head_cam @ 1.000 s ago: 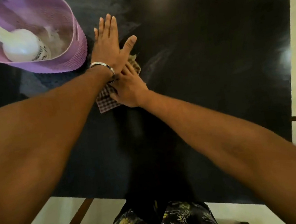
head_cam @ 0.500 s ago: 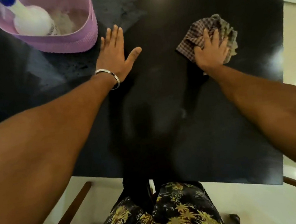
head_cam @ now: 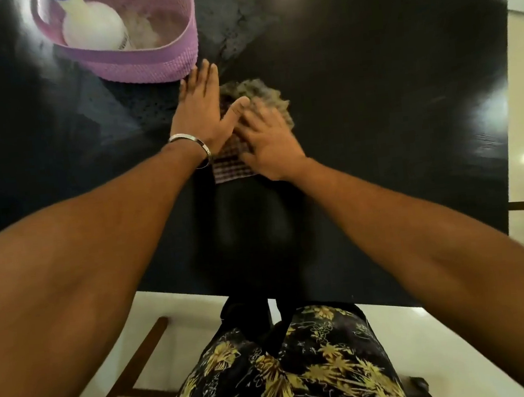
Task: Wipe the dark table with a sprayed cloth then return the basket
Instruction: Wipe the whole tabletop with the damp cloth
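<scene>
The dark table fills the view. My right hand presses flat on a checked cloth near the table's middle; the cloth is blurred and bunched beyond my fingers. My left hand lies flat and open on the table, its thumb next to my right hand, a metal bangle on the wrist. A pink woven basket stands at the far left, just beyond my left fingertips, holding a white spray bottle.
The table's near edge runs across the lower middle, with pale floor tiles below and to the right. A wooden chair frame shows at the lower left. Damp streaks mark the table right of the basket.
My right hand has swept the cloth from the table's far right back to the middle, beside my left hand. The left hand has stayed flat on the table.
</scene>
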Demonstrator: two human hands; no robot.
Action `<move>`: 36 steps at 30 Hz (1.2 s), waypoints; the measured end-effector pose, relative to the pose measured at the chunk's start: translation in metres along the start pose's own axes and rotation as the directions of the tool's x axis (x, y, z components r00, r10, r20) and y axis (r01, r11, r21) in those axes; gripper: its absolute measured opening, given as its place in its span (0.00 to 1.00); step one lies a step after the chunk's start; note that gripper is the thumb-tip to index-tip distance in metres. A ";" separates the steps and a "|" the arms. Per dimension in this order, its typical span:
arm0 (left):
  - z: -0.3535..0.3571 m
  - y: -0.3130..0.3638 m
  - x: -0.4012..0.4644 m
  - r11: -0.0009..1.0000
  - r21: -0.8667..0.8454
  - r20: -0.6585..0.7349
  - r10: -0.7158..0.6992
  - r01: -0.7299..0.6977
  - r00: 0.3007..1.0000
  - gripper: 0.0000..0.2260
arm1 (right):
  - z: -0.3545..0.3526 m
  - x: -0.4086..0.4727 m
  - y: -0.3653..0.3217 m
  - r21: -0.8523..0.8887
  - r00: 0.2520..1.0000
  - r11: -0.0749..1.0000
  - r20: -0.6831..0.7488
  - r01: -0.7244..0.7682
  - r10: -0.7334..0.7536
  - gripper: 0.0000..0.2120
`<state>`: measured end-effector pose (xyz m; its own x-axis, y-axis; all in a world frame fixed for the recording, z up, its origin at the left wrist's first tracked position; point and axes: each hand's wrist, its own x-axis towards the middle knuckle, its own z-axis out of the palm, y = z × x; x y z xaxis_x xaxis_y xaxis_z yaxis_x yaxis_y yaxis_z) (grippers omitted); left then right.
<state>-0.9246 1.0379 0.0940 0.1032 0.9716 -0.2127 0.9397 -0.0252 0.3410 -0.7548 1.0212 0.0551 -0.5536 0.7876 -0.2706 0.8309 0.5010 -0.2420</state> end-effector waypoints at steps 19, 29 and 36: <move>0.008 0.006 -0.086 0.987 -0.040 0.029 -0.155 0.156 0.988 0.37 | 0.043 -0.048 -0.127 0.076 0.997 0.997 0.078 -0.008 0.002 0.33; 0.020 -0.015 -0.113 0.986 -0.038 -0.017 -0.163 0.162 0.987 0.38 | 0.020 -0.090 0.040 0.065 0.922 0.932 -0.136 -0.357 0.363 0.36; -0.004 -0.075 -0.111 0.984 -0.033 -0.035 -0.176 0.175 0.984 0.39 | -0.003 -0.091 0.112 0.267 0.499 0.482 -0.004 -0.835 0.867 0.32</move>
<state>-1.0073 0.9329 0.0955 -0.0751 0.9686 -0.2372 0.9319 0.1528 0.3290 -0.6116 1.0069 0.0553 0.4443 0.8285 -0.3408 0.8475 -0.5121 -0.1399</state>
